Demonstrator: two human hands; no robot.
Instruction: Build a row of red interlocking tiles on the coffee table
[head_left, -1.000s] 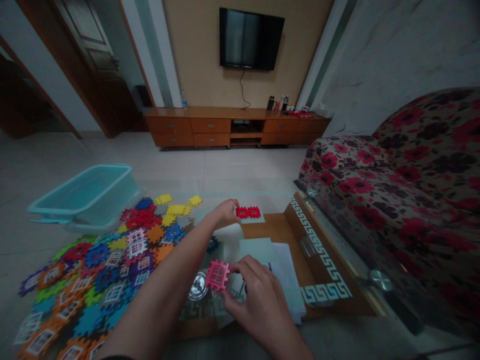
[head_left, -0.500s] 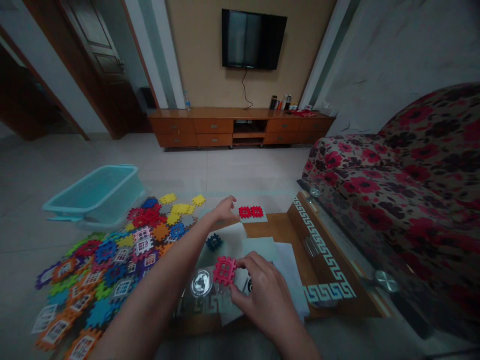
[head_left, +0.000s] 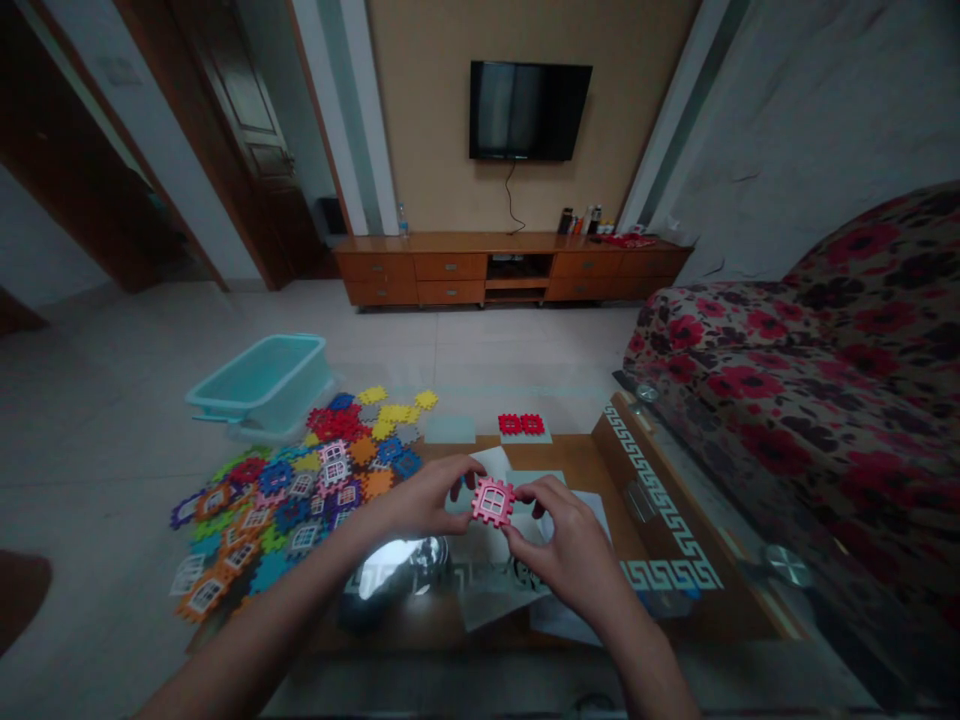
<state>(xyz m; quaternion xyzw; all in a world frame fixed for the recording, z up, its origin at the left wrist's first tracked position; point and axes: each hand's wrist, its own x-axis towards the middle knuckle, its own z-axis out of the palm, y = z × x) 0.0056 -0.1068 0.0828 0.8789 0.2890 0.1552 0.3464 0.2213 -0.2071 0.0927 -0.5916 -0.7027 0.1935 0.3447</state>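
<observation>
Both hands meet over the glass table [head_left: 675, 520] on a pink toothed square tile with a white window insert [head_left: 493, 501]. My left hand [head_left: 424, 497] pinches its left edge and my right hand [head_left: 570, 545] grips its right edge. Farther back on the table lie two red toothed tiles [head_left: 521, 424] joined side by side, untouched. To the left spreads a pile of many coloured toothed tiles [head_left: 300, 480], several with white window inserts.
A light blue plastic tub [head_left: 262, 380] stands behind the pile. White papers [head_left: 525, 590] lie under the glass beneath my hands. A flowered sofa [head_left: 810, 380] fills the right side. A wooden TV cabinet [head_left: 510, 265] and wall TV [head_left: 529, 110] are at the far wall.
My left hand left the red pair at the back and came to the pink tile in my right hand. The tile rose off the table. The view shifted left.
</observation>
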